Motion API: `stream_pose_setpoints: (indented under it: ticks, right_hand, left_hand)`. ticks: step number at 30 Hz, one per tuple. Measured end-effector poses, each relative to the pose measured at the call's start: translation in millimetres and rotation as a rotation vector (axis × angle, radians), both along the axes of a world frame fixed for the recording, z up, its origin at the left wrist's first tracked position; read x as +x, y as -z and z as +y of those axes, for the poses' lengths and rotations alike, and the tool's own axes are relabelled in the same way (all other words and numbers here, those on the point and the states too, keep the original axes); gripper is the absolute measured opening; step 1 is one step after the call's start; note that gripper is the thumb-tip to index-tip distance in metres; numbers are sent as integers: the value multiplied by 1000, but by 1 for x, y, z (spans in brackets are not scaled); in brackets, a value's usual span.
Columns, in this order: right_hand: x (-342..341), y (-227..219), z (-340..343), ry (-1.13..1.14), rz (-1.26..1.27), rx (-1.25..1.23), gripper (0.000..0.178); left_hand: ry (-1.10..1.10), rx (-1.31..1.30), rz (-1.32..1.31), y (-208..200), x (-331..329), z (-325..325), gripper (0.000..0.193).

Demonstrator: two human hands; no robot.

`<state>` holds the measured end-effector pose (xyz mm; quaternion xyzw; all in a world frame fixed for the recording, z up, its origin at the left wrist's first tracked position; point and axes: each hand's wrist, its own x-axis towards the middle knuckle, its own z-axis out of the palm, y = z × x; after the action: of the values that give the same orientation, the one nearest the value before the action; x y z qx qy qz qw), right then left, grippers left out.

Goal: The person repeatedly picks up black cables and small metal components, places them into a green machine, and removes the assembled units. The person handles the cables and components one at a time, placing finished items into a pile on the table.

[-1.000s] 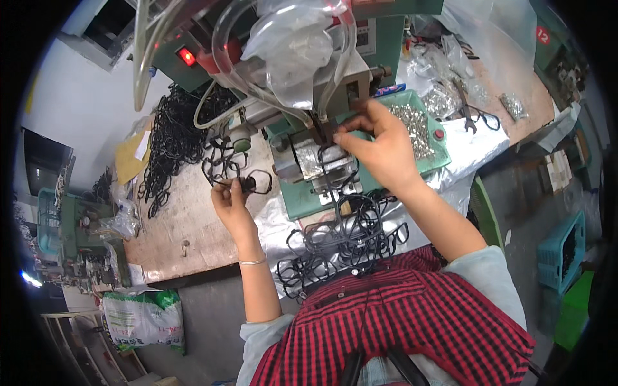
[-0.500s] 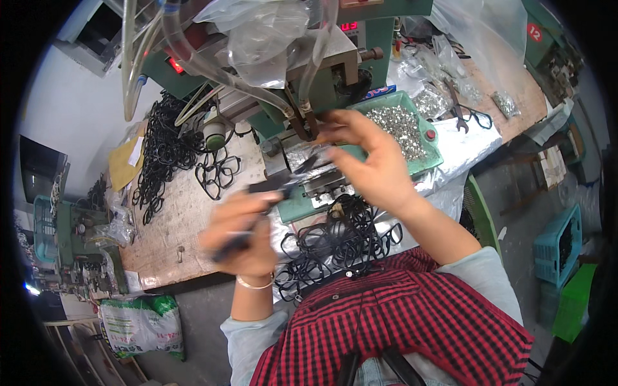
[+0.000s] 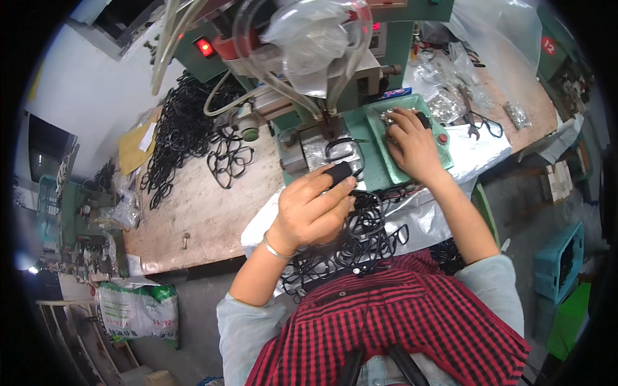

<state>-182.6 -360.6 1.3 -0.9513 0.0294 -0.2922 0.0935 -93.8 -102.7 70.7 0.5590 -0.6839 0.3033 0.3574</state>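
Note:
My left hand (image 3: 312, 209) is closed on a black eyeglass frame (image 3: 360, 154), whose front lies under the machine's press head (image 3: 331, 122), against the metal fixture (image 3: 315, 149). Black wrapping covers one of its fingers, and a bracelet circles the wrist. Over to the right, my right hand (image 3: 412, 145) reaches down into a green tray (image 3: 396, 175) of small silvery metal parts. Its fingers are bent and apart, one with a black cover; the fingertips are partly hidden among the parts, and I see nothing held there.
Several black eyeglass frames (image 3: 367, 222) lie heaped at the table's front edge. More frames (image 3: 230, 157) and a tangled black pile (image 3: 183, 122) lie to the left. Clear tubes and a plastic bag (image 3: 309, 38) hang over the machine. A wrench (image 3: 468, 116) lies beyond the tray.
My left hand has moved right and up to the fixture with the eyeglass frame. My right hand has left the press head and gone right into the tray. The view has shifted slightly.

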Motion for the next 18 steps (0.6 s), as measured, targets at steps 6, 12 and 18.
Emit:
stream_pose_setpoints:
  ticks: [6, 12, 18]
  right_hand:
    - [13, -3, -14, 111, -193, 187, 17]
    - [-8, -8, -2, 266, -218, 663, 13]
    - [3, -16, 14, 196, -238, 713, 14]
  left_hand:
    - [-224, 30, 157, 18, -33, 31, 32]
    - [-906, -292, 268, -12, 66, 84, 19]
    - [-1763, 275, 270, 41, 203, 119, 47]
